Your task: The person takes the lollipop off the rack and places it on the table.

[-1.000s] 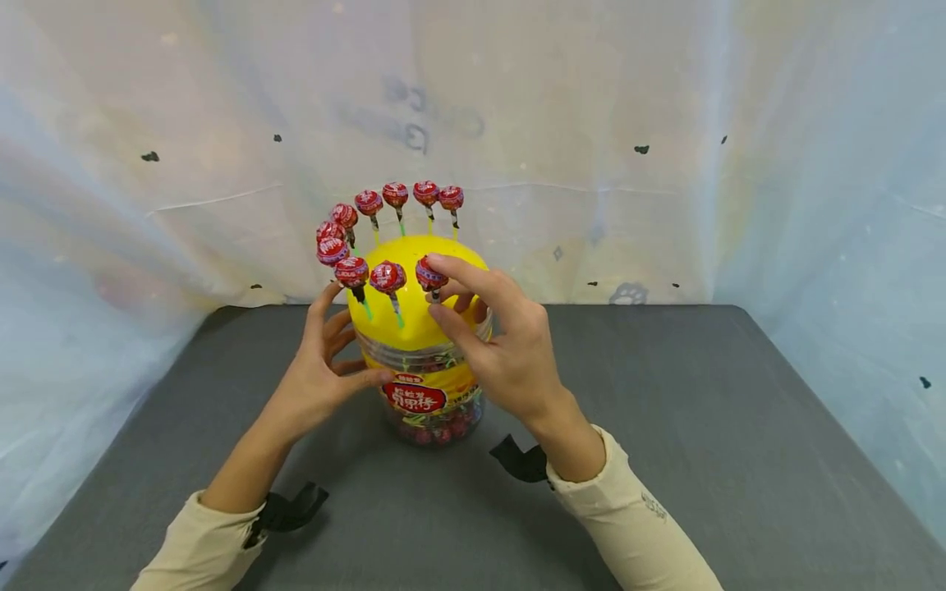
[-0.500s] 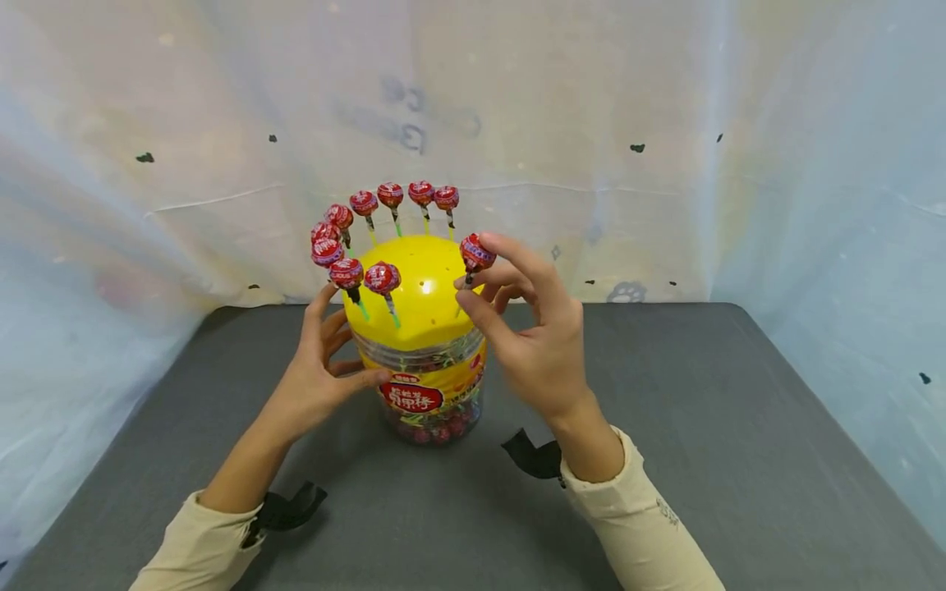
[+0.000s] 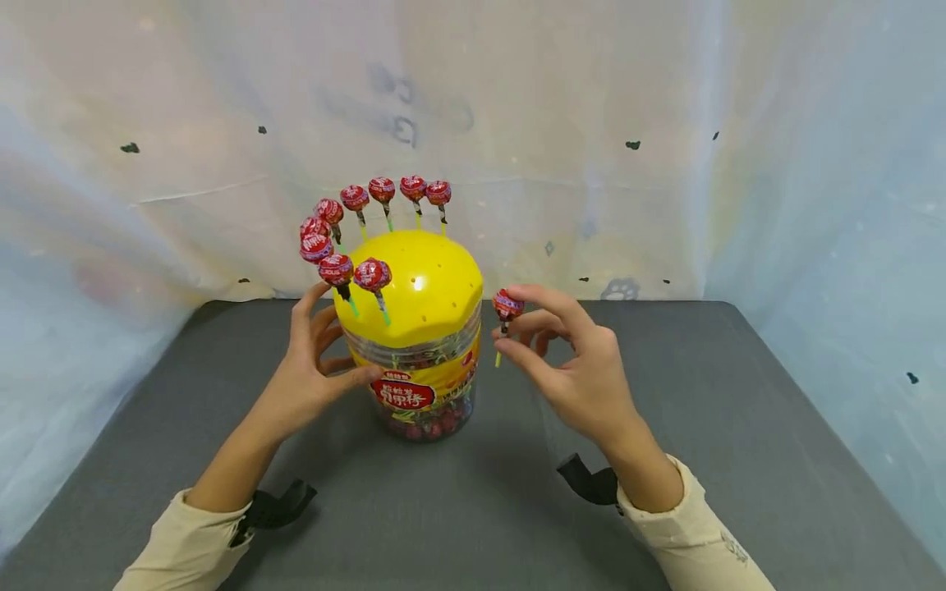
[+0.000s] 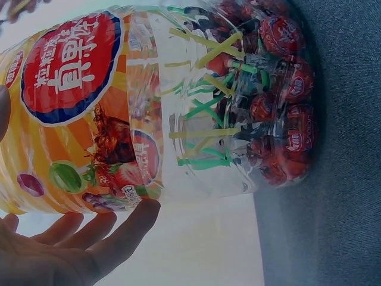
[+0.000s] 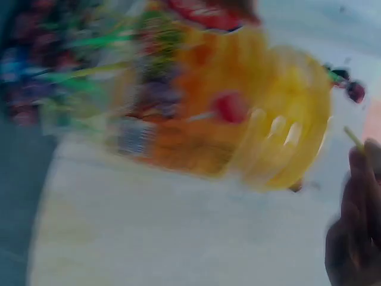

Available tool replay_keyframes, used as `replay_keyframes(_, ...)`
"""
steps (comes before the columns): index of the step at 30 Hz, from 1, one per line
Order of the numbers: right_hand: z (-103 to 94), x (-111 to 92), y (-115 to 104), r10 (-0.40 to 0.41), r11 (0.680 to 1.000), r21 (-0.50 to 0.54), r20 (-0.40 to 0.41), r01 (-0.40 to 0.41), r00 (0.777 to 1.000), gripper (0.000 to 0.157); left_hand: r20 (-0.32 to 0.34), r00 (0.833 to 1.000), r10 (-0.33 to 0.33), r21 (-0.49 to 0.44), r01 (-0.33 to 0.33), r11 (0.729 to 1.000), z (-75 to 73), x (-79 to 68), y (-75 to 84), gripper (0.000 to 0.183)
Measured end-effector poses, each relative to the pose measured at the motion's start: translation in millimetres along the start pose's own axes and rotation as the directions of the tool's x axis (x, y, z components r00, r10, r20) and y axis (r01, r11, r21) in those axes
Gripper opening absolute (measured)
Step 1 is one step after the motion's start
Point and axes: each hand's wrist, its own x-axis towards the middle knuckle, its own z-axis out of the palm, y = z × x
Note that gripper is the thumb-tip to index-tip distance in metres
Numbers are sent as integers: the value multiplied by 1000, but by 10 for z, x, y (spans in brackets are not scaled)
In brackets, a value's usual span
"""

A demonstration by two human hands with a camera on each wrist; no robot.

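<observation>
A clear candy jar (image 3: 421,390) with a yellow and red label and lollipops inside stands on the table. Several red-wrapped lollipops stick up from holes in its yellow lid (image 3: 410,275), along the left and back edges. My left hand (image 3: 306,390) grips the jar's left side, thumb across the front of the label; in the left wrist view its fingertips (image 4: 134,223) lie along the jar's side. Off to the jar's right, my right hand (image 3: 580,373) pinches a lollipop (image 3: 507,305) between thumb and forefinger, its yellow stick pointing down. The right wrist view is blurred.
The dark grey table (image 3: 739,460) extends on both sides of the jar. Pale, dark-spotted curtains (image 3: 562,98) hang behind it and to the left and right. Black straps (image 3: 281,505) hang from both wrists near the sleeves.
The right hand has pulled a lollipop up from the front of the lid and carried it right and down, beside the jar. The left hand keeps its grip on the jar.
</observation>
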Motion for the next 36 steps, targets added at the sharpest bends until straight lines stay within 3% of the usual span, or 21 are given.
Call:
replay_keyframes(8,-58,-59,286,41,998,-47,25,-40,999,59,-6,1000,17,41,-17,999,-53,-17,-17,107)
replay_keyframes(20,-46,-93,464,134,988,-89,75,-127,988,57,-23,1000,-1,53,3,999,-28,-14,-55,107)
replay_keyframes(32,12,-131,628,275,954,-162,147,-251,950,55,-47,999,16,33,-15,999,5,-40,-45,106)
replay_keyframes(36,33,-166,705,337,932,-200,171,-302,926,55,-41,999,9,40,-8,999,20,-14,-47,107)
